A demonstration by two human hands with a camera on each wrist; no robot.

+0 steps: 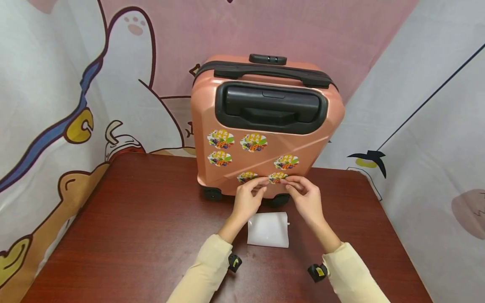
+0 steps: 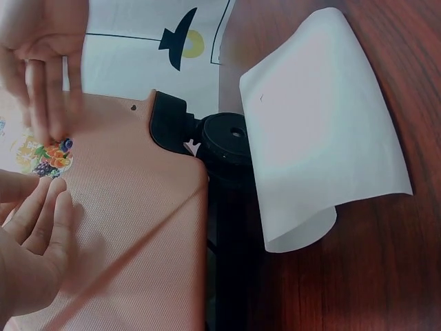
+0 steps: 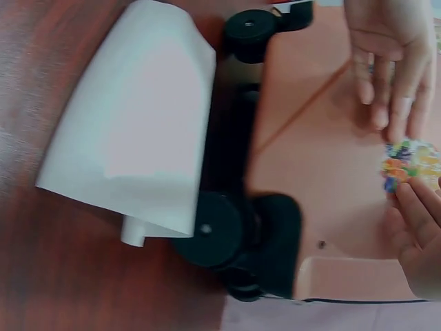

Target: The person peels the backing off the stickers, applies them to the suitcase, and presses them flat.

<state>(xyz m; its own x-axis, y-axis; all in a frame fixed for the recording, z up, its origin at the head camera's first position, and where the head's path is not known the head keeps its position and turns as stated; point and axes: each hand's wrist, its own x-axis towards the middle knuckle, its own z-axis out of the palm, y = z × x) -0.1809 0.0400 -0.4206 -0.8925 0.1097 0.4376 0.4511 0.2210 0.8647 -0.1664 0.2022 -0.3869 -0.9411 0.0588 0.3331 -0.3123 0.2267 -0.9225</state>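
A salmon-pink suitcase (image 1: 257,158) stands upright on the table, with several round fruit-print stickers on its face. Both hands are low on that face, around one sticker (image 1: 278,177) near the bottom edge. From the left, the fingertips of my left hand (image 1: 248,202) touch the sticker's edge, fingers fairly straight. My right hand (image 1: 307,201) meets it from the other side, its extended fingertips resting on the edge. In the left wrist view the sticker (image 2: 45,157) lies against the shell between the fingertips. Another sticker (image 1: 247,177) sits just above the left hand, partly covered.
A white curled sheet (image 1: 268,229) lies on the brown table (image 1: 151,235) between the forearms. Black wheels (image 1: 212,194) support the suitcase. Its dark handle recess (image 1: 270,107) is near the top. Cartoon-printed cloth (image 1: 170,50) hangs behind and along both sides.
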